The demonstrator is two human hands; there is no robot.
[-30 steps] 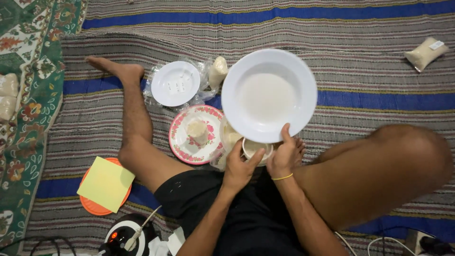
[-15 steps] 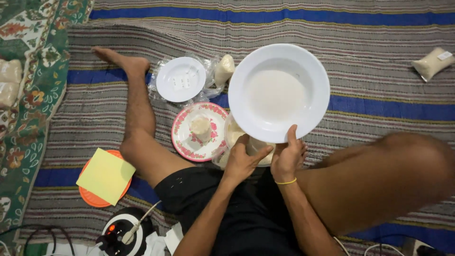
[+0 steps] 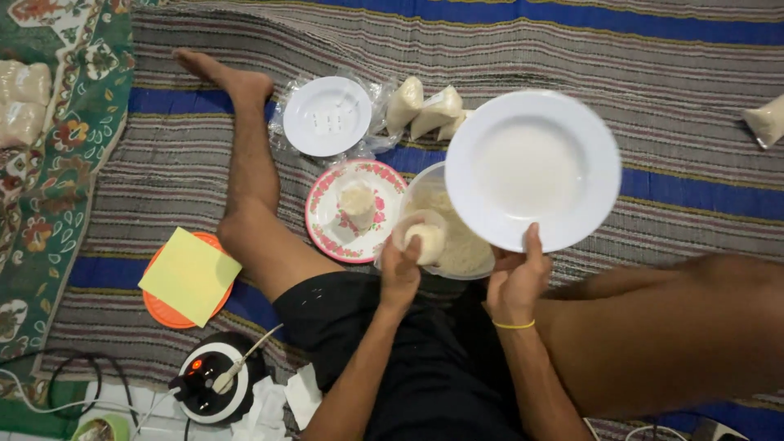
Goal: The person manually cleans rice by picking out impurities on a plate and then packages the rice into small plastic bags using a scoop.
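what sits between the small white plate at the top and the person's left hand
In the head view, the floral-rimmed plate with a small whitish lump lies between the small white plate and the left hand, on the striped mat.

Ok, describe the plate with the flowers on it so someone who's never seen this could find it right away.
On the striped mat, look between the person's outstretched leg and the large plain white plate held in the right hand. The floral plate lies flat there; unlike its all-white neighbours, it has a pink flowered rim and a small pale mound on it.
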